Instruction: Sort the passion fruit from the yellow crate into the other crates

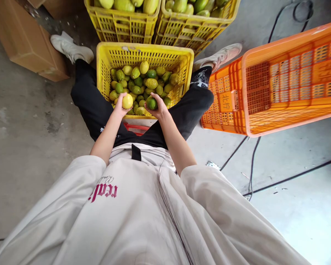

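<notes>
Between my knees stands a yellow plastic crate (144, 47) with a heap of lemons (137, 81), some yellow and some green. My left hand (119, 106) is closed round a yellow lemon (127, 101) above the crate's near edge. In my right hand (160, 106) I hold a dark green lemon (151, 103), also over the near side of the heap. The two hands are a short way apart, and the fingers are partly hidden by the fruit.
Two more yellow crates (123, 25) full of green-yellow fruit stand beyond. On the right lies an orange crate (248, 99). Cardboard boxes (30, 44) are at the upper left. A black cable (292, 178) runs across the floor on the right.
</notes>
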`<state>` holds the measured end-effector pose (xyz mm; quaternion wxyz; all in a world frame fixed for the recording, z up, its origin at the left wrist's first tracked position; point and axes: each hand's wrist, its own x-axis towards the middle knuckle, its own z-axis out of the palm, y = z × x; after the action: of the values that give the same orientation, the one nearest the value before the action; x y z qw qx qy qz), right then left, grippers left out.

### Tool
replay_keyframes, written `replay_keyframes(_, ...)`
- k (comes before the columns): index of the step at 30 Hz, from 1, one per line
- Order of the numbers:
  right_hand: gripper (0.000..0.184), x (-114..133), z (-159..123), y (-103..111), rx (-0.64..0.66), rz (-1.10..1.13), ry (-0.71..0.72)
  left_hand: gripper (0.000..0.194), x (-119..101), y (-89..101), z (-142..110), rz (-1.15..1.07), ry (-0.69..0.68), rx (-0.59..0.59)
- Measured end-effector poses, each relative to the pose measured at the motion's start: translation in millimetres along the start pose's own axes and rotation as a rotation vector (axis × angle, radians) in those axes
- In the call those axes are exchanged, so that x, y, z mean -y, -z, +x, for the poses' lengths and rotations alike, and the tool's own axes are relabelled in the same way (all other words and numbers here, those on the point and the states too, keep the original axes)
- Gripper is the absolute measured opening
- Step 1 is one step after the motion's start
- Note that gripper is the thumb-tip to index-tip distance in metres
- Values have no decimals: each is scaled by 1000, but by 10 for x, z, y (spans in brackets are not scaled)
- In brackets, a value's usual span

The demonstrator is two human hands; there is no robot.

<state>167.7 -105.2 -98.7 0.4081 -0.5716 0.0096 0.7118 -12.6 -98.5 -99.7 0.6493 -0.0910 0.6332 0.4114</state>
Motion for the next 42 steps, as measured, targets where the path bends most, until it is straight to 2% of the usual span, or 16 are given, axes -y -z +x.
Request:
replay_keyframes(5,27,0,20,13,41,31,-55,33,-12,-3,3,-52,70,98)
replay_keyframes(7,25,8,52,47,40,44,-73,34,-25,6,34,-68,59,142)
replay_keyframes(12,27,14,138,121,15,12,-2,35,-29,39,97,-47,18,191)
replay_keyframes(18,24,0,108,46,-2,68,-69,40,-30,48,42,20,38,173)
replay_keyframes(23,26,6,26,-25,-88,102,-55,28,9,64,118,67,28,156)
replay_keyframes(26,20,16,-28,-52,-128,132,-74,21,39,62,196,81,11,44)
replay_keyframes(28,21,28,-61,-66,-135,158,-83,22,36,53,218,67,5,-54)
replay_keyframes(30,21,44,-86,-74,-145,166,-100,24,16,42,206,9,9,-96)
replay_keyframes(36,32,82,-99,-48,-151,80,-280,34,-23,3,77,-182,60,7)
replay_keyframes(40,41,79,-67,-12,-154,-1,-254,41,-24,17,54,-194,133,2)
replay_keyframes(42,40,69,-46,-1,-138,-29,-183,39,-29,32,64,-205,148,-13)
